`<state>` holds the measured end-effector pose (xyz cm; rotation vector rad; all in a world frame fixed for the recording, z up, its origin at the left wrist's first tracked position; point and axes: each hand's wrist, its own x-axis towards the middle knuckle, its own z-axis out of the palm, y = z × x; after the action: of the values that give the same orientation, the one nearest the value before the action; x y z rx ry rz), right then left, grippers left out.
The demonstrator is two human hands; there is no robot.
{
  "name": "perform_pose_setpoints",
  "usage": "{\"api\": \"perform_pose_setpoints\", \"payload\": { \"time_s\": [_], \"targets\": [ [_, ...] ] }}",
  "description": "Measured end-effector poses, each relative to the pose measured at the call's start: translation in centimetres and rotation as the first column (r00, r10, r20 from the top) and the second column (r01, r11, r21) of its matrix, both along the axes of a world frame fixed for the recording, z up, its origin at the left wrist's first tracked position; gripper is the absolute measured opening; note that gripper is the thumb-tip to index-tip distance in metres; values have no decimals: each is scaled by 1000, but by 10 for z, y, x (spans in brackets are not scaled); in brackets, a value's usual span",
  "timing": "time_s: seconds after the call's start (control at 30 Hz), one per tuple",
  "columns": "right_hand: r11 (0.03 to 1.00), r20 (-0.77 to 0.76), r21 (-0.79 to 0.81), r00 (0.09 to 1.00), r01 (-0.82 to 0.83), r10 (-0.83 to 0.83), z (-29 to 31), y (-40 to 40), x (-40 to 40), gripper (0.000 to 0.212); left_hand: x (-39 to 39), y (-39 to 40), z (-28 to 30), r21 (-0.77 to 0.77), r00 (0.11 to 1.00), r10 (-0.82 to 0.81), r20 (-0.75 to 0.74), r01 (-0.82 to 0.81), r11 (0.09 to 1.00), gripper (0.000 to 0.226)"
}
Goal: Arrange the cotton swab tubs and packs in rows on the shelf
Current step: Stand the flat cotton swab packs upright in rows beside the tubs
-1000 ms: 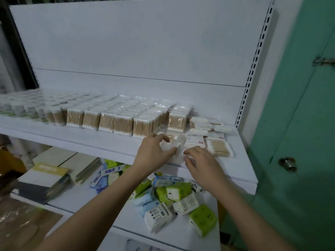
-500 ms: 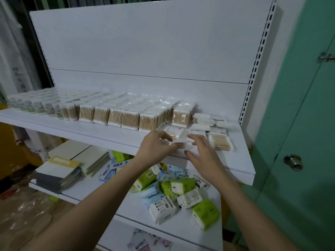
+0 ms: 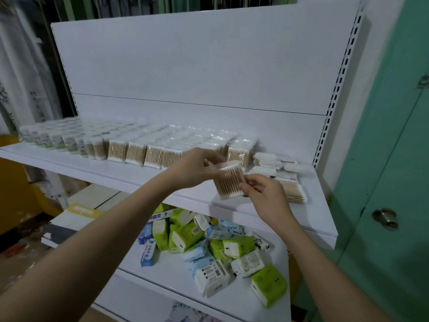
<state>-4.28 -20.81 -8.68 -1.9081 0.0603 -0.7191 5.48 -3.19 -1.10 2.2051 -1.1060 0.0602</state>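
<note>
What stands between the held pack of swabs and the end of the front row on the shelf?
Nothing visible does. Both hands, left hand and right hand, hold the clear plastic pack of wooden cotton swabs just before the row's last upright pack on the white shelf.

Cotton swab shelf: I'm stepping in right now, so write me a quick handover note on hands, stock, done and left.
Left hand and right hand both grip one swab pack above the shelf front edge.
Done: tubs and upright packs stand in rows at left and centre.
Left: stand the held pack by the end pack; loose flat packs at right remain unsorted.
</note>
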Motion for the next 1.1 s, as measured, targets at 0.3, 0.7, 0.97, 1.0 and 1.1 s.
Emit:
{"api": "perform_pose_setpoints", "payload": {
  "time_s": [0.3,0.7,0.97,1.0,1.1],
  "targets": [
    [999,-162,51,987,9,0,4,-8,33,20,55,-16,36,45,997,27,78,-31,998,16],
    [636,-286,-768,928,-74,-237,-8,5,81,43,130,-94,32,101,981,-27,190,8,995,24],
    [601,-186,-799,963,-33,-194,-15,5,66,37,151,-126,3,226,963,-81,259,21,974,17],
    [601,-182,-798,966,-36,-183,-15,4,64,36,152,-128,-2,241,964,-85,252,23,970,17],
    [619,-196,-784,968,-58,-157,-13,3,59,33,155,-132,-15,264,963,-89,254,20,964,18]
  ]
}}
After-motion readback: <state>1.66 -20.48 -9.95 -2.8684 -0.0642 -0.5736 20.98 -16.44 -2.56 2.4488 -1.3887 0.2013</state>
